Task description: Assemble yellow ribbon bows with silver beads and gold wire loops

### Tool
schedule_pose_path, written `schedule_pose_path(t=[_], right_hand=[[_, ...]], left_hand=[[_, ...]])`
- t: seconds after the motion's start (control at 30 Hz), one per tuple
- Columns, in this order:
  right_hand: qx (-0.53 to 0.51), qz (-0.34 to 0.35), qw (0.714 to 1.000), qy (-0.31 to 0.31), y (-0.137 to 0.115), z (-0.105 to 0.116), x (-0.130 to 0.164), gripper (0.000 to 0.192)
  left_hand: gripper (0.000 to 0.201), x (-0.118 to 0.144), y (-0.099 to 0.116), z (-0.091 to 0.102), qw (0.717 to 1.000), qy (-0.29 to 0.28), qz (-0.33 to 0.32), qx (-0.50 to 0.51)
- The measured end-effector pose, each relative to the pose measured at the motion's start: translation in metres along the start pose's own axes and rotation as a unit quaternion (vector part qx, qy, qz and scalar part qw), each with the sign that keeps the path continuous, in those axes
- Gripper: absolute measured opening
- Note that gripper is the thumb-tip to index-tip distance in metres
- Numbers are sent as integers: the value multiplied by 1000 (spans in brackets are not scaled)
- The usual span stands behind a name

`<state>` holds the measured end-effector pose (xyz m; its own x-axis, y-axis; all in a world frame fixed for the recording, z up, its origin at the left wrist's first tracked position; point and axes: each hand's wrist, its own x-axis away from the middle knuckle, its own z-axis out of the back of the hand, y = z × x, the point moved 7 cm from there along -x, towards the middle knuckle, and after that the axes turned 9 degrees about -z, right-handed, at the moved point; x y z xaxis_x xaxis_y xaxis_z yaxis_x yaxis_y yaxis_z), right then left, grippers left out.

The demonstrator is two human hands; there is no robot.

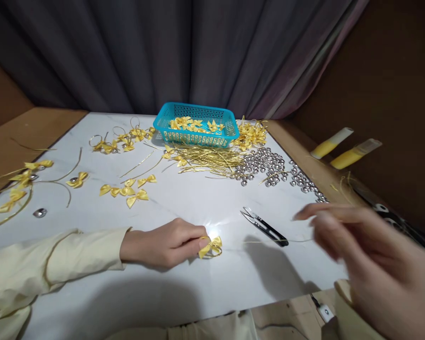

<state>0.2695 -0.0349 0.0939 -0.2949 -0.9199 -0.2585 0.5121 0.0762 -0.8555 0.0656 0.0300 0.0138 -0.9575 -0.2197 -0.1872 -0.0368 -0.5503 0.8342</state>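
My left hand (172,243) is closed, thumb and forefinger pinching a yellow ribbon bow (216,242). A loop of gold cord (217,252) curls round at the bow's front. At the right, my right hand (361,250) is raised above the table and smeared by motion, its fingers curled. A thin pale thread (276,242) stretches from near the bow towards those curled fingers, passing over the black thread snips (265,228). The thread's end is hidden in the right hand. The snips lie on the table between both hands, blades pointing to the upper left.
A blue plastic basket (198,137) of yellow bows stands at the back. Gold cords (212,159) and silver heart-like beads (264,163) are heaped before it. More bows (127,189) lie at the left. Two yellow-filled tubes (356,153) are at the right.
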Motion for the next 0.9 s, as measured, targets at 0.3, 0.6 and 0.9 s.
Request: schedule_pose_path(t=[0.3, 0.6, 0.9], right_hand=[[30, 47, 927, -372, -3, -110, 30, 13], [26, 75, 932, -354, -4, -112, 29, 15], [0, 133, 947, -292, -9, -102, 26, 14]], left_hand=[[25, -1, 14, 3, 999, -10, -36, -9], [31, -4, 11, 12, 997, 12, 36, 64], [27, 1, 22, 20, 997, 67, 6, -36]])
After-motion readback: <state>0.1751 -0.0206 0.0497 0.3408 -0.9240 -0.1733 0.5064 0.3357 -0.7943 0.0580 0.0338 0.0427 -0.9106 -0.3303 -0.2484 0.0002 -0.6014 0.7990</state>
